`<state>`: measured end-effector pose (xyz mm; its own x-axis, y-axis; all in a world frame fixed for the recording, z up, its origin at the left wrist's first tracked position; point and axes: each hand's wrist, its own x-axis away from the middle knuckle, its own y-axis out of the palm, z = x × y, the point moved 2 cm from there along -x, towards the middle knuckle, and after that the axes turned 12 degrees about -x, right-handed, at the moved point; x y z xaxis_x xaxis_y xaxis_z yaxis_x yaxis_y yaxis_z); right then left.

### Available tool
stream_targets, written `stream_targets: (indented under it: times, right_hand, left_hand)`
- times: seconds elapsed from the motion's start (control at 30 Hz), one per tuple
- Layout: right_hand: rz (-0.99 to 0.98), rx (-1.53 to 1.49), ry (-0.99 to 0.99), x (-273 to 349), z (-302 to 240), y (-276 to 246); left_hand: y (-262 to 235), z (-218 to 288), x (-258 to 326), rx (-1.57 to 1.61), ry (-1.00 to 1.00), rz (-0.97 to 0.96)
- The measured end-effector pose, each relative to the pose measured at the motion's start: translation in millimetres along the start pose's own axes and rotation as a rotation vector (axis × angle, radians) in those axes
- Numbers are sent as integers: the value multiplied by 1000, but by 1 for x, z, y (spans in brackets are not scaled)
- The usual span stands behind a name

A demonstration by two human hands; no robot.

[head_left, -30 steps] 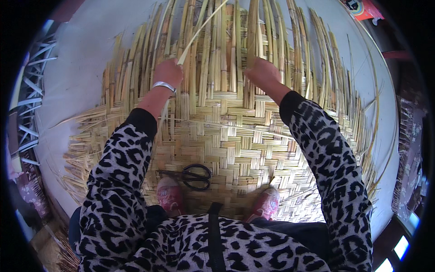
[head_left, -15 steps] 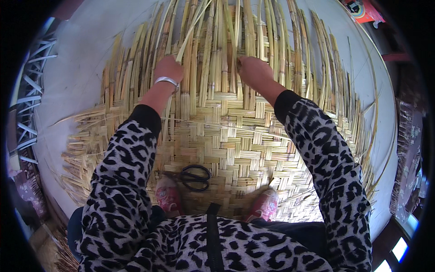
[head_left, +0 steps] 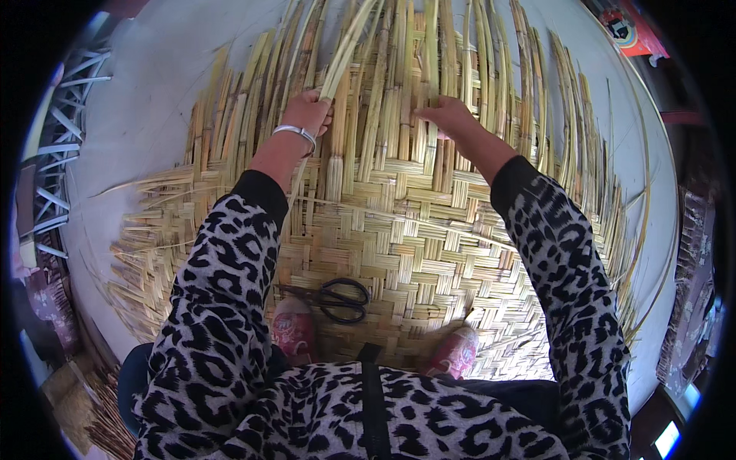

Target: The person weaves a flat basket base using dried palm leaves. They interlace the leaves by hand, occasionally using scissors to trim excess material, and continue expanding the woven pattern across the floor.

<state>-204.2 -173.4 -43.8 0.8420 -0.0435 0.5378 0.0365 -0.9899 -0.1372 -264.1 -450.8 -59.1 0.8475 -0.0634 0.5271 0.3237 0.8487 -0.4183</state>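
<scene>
A half-woven mat of flattened pale reed strips lies under me, its loose strip ends fanning out at the far side. Closed around a few long, pale split reed strips, my left hand wears a silver bracelet. Those strips rise toward the top of the view, and a thin tail hangs below the fist. My right hand, with thumb and fingers pinched, is at an upright reed strip just beyond the woven part. Its fingertips are partly hidden.
Black-handled scissors lie on the mat beside my left pink shoe; my right shoe also stands on the weave. Pale floor surrounds the mat. White crossed slats line the far left, and a red item sits far right.
The view has shifted, so everything sits a little farther right. My left hand now shows several strips fanned above its fist. My right hand's fingers have turned to point more leftward.
</scene>
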Motion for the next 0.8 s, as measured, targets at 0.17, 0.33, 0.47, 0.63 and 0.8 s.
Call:
stream_targets:
  times: [0.17,0.33,0.47,0.63,0.8]
  right_hand:
    - [-119,-460,13,14,-3,-2]
    - [-265,-277,-24,14,-28,8]
    - [-183,16,10,9,-44,14]
    - [-205,84,164,4,-52,23]
    - [-239,27,172,2,-52,22]
  left_hand:
    - [-4,11,27,136,84,-10]
    - [-2,20,38,231,-16,-131]
    - [-7,25,42,280,-101,-142]
    - [-9,25,37,296,-138,-179]
    - [-4,20,20,297,-104,-249]
